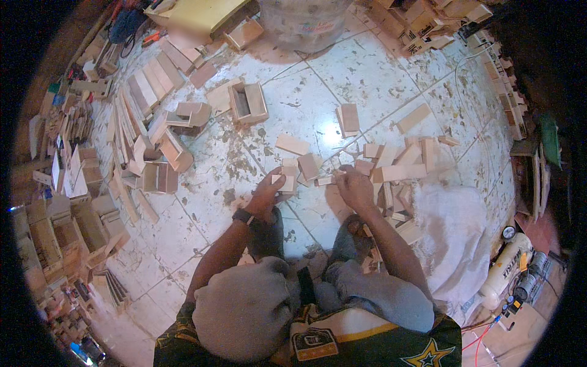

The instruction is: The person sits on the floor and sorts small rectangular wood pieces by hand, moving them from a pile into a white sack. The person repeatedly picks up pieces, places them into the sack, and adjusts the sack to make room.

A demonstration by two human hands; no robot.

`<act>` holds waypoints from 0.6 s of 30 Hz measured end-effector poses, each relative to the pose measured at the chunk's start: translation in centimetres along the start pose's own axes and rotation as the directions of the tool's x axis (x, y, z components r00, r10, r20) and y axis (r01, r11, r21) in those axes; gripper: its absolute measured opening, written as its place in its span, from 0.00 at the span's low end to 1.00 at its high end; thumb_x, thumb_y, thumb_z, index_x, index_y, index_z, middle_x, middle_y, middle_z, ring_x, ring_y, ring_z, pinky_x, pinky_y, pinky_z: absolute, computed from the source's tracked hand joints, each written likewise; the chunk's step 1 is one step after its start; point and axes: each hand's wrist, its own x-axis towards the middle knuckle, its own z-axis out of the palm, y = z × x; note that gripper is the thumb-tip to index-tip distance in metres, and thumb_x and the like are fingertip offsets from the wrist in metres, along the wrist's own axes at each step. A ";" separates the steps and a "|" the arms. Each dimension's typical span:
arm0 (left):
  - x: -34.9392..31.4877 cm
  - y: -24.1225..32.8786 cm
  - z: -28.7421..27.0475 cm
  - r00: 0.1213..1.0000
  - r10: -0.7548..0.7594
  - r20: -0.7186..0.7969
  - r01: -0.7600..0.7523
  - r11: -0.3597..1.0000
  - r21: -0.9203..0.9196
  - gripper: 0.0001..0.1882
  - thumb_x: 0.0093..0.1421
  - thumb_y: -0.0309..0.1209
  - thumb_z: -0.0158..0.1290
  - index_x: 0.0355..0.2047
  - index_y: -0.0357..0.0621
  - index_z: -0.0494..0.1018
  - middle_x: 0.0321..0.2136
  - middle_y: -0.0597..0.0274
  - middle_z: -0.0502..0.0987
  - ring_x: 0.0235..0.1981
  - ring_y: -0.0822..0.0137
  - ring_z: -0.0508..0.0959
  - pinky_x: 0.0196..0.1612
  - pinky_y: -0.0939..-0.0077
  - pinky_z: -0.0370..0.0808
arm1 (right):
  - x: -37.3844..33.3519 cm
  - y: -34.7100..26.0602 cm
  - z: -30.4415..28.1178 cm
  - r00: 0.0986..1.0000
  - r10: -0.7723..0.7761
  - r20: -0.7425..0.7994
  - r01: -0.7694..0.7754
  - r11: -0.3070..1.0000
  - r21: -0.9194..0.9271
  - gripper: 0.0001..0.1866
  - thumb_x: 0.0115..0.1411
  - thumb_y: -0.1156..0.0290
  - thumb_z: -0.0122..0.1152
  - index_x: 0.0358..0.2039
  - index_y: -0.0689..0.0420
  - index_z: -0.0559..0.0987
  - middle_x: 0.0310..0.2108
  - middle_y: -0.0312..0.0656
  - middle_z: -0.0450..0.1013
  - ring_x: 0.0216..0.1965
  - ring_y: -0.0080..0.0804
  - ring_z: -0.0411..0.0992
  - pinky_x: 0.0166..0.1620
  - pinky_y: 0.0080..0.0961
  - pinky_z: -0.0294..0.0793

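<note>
Above a pale tiled floor (379, 79), just beyond the knees of a seated person, two bare hands were each closed on wood. The left hand (267, 194), with one dark band (243, 215) at its wrist, had its grip bent around one small wooden block (286, 185), the thumb lying across it and the gap no wider than the block itself. The right hand (358, 191) had a narrower grip, fingertips drawn together at the end of one short pale strip (324, 181), which pointed toward the left hand without reaching it. Between the hands and slightly beyond them, one tilted wooden piece (309, 166) lay on the floor, and one flat rectangular piece (292, 144) lay farther out. Beyond these were one open box (263, 109) with a hollow middle, one squarish block (348, 119) and, to the right, one flat slab (413, 118). At least three more open boxes (160, 177) sat to the left, near a row of long boards (150, 82) whose overlapping edges prevented an exact count. Just beside the right hand, a heap of wooden pieces (400, 173) overlapped too much to count. One white cloth (452, 238) lay nearer the person, and one cream-coloured tank (504, 272) stood at the far right.
</note>
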 end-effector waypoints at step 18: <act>-1.0 4.3 2.1 0.932 0.175 0.317 -0.101 0.966 -0.236 0.25 0.68 0.40 0.44 0.60 0.38 0.58 0.53 0.56 0.70 0.53 0.62 0.72 0.57 0.64 0.70 | 4.4 -6.2 -0.2 0.920 -0.264 0.288 -0.101 0.553 0.827 0.26 0.58 0.66 0.60 0.55 0.62 0.68 0.50 0.42 0.70 0.51 0.32 0.68 0.56 0.29 0.67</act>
